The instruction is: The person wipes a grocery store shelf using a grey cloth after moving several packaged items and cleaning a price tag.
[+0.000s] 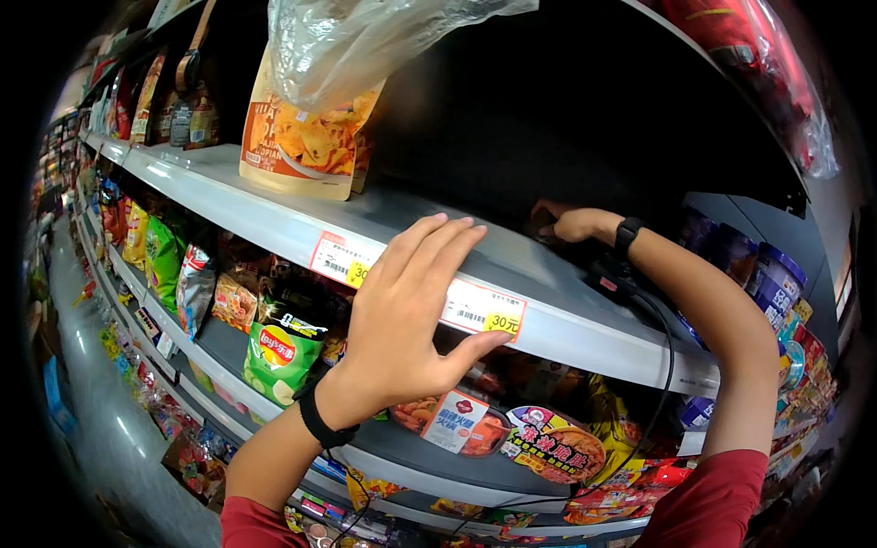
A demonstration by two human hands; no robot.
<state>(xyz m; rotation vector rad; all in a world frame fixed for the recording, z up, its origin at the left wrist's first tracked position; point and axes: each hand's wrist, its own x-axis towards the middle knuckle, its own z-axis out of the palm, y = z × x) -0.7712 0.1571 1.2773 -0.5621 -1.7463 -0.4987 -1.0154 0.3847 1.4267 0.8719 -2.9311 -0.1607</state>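
Note:
My left hand lies across the front edge of a grey metal shelf, fingers spread and holding nothing. It partly covers two price labels fixed to that edge. Deeper on the same shelf, my right hand reaches into shadow with its fingers curled. Darkness hides its fingertips, so I cannot tell whether they grip anything. A stand-up snack pouch in orange and cream stands left of my hands. A clear plastic bag hangs in front of the pouch's top. Black bands circle both wrists.
Lower shelves carry a green Lay's chip bag, a boxed hot-pot tray and an oval food bowl. Purple tubs stand beyond my right forearm. A black cable hangs across the shelf edge. Red packaging overhangs upper right.

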